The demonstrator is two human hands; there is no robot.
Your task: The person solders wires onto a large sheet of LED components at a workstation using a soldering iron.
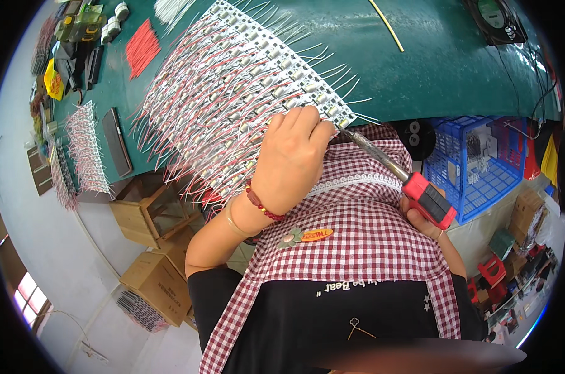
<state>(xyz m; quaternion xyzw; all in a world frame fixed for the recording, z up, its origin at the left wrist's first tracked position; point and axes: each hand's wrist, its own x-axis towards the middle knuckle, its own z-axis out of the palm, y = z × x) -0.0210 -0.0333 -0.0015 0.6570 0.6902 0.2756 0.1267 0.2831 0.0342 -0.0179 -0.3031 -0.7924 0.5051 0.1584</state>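
Note:
A large panel of small white circuit boards (232, 81) lies on the green table at its near edge. Many thin red and white wires stick out from it. My left hand (295, 156) rests over the panel's near right corner, its fingers curled and pressed together; what they pinch, if anything, is hidden beneath them. In my right hand (423, 224) is a soldering iron (429, 201) with a red and black handle. Its metal shaft points up and left, and the tip meets the panel's corner beside my left fingertips.
Bundles of red wires (142, 48) and white wires (172, 11) lie on the green table (419, 81). A dark phone-like slab (117, 142) and a smaller wired board strip (87, 149) are at left. A yellow stick (387, 25), black fan (494, 22) and blue crate (460, 177) are at right.

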